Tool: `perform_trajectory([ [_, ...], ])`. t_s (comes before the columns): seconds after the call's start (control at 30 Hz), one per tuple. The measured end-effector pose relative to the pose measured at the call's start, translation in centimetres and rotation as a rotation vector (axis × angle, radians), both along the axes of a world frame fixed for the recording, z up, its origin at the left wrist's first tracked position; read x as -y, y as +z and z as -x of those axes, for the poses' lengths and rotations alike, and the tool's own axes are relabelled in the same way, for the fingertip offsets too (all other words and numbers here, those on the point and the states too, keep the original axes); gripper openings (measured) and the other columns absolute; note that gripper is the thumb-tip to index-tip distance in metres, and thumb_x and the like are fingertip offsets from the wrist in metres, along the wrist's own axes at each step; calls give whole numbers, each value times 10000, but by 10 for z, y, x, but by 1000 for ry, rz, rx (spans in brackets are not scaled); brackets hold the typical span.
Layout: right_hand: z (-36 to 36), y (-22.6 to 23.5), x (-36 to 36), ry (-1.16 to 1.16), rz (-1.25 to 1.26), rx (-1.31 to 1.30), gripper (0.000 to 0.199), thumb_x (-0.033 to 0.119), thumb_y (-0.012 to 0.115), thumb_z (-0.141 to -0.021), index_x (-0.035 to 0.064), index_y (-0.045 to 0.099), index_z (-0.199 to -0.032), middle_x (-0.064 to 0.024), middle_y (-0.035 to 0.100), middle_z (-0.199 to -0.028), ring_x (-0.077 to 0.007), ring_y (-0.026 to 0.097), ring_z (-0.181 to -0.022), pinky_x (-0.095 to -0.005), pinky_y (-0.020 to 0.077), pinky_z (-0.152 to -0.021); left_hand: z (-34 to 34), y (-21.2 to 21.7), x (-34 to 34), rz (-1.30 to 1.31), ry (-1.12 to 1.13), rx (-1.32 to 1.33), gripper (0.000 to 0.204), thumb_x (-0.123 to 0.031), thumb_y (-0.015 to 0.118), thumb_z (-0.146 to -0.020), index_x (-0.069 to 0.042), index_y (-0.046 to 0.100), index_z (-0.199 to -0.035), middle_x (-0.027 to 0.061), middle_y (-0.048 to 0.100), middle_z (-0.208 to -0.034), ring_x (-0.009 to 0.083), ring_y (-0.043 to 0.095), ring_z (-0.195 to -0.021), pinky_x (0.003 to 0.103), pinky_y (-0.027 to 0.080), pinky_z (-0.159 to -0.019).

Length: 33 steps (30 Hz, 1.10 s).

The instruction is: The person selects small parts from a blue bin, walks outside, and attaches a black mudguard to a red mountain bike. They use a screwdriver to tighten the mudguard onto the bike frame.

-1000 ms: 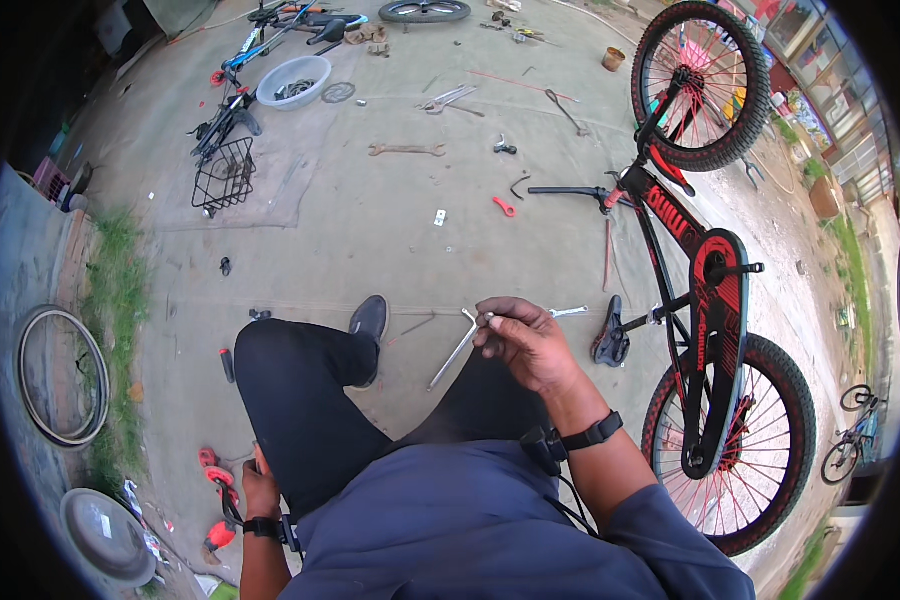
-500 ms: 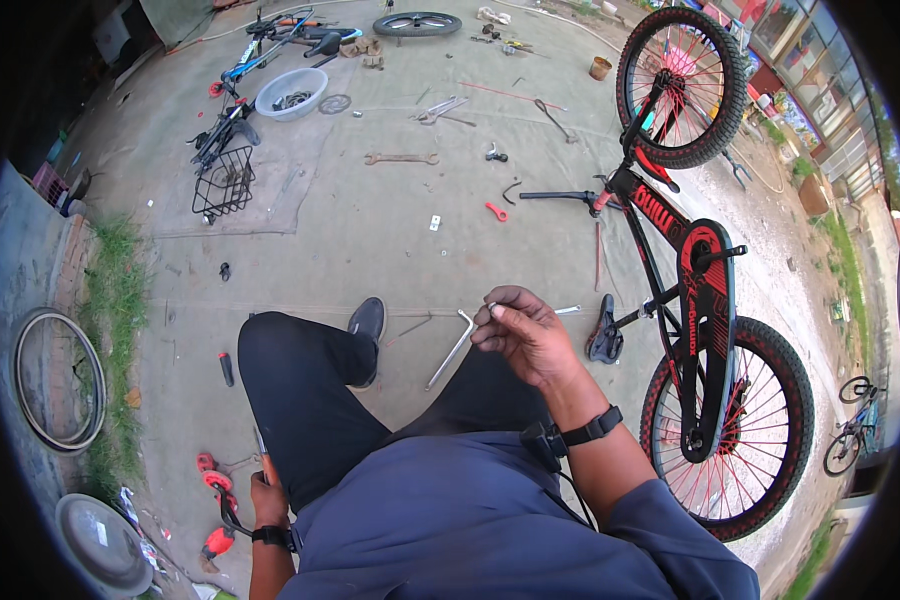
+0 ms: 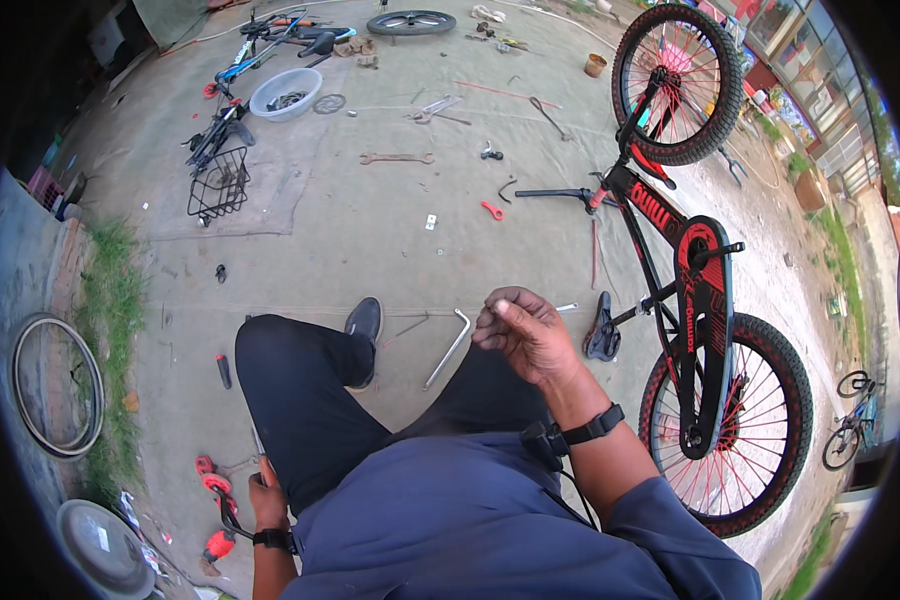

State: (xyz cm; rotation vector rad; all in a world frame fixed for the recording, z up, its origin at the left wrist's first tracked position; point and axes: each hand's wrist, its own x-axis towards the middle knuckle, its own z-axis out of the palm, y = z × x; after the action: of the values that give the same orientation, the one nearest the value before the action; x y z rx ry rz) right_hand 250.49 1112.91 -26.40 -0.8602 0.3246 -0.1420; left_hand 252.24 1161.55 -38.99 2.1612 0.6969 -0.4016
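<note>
In front of my right thigh, my right hand (image 3: 523,333) is closed in a pinch, thumb against the fingertips. Whatever small piece sits in the pinch is mostly covered now. Low beside my left leg, my left hand (image 3: 268,500) is wrapped round a slim tool (image 3: 257,441); only its thin metal end shows, so its kind is unclear. An L-shaped socket wrench (image 3: 448,350) lies on the ground just left of my right hand. To the right, a black and red bicycle (image 3: 678,260) rests upside down on its saddle (image 3: 602,330) and handlebar (image 3: 555,194).
An open-ended wrench (image 3: 397,158), a red ring-ended piece (image 3: 492,211) and pliers (image 3: 432,110) lie ahead. Farther left are a white basin (image 3: 288,95), a wire basket (image 3: 218,190) and a dismantled blue bicycle (image 3: 235,70). A dark-handled tool (image 3: 224,371) lies beside my left knee.
The small shiny piece visible at my right fingertips earlier is now hidden behind the thumb and fingers. The whole view has shifted slightly; my left hand stays where it was.
</note>
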Motion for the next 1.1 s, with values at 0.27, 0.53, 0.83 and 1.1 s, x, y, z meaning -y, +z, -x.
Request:
perform_trajectory([
  [0.27,-20,18,76,-154,168,-78,257,108,653,-940,-23,611,-1157,-159,707,-966,-262,733,-819,-330,615,-696,-123,94,47,261,-77,274,252,-85,631,-880,-34,467,-1063,36,553,-776,106,530,-578,245,438,-503],
  [0.53,-68,-41,213,-318,168,-193,179,85,629,-948,-19,629,-1094,-189,710,-953,-297,735,-798,-354,622,-682,-301,67,157,68,-318,105,277,-90,637,-874,-23,464,-1079,28,533,-766,93,505,-559,251,427,-477],
  [0.83,-180,-31,267,-226,27,-328,183,127,651,-949,-14,637,-1064,-183,714,-924,-312,729,-787,-373,606,-691,-420,66,290,45,-472,-53,253,-82,672,-847,-22,483,-1005,31,542,-756,99,528,-562,257,453,-491],
  [1.1,-242,98,263,-146,-41,-507,219,112,638,-957,-32,625,-1122,-176,708,-960,-291,721,-848,-362,590,-755,-420,164,268,34,-462,-336,375,-75,730,-804,28,479,-1062,96,603,-847,137,597,-598,284,521,-486],
])
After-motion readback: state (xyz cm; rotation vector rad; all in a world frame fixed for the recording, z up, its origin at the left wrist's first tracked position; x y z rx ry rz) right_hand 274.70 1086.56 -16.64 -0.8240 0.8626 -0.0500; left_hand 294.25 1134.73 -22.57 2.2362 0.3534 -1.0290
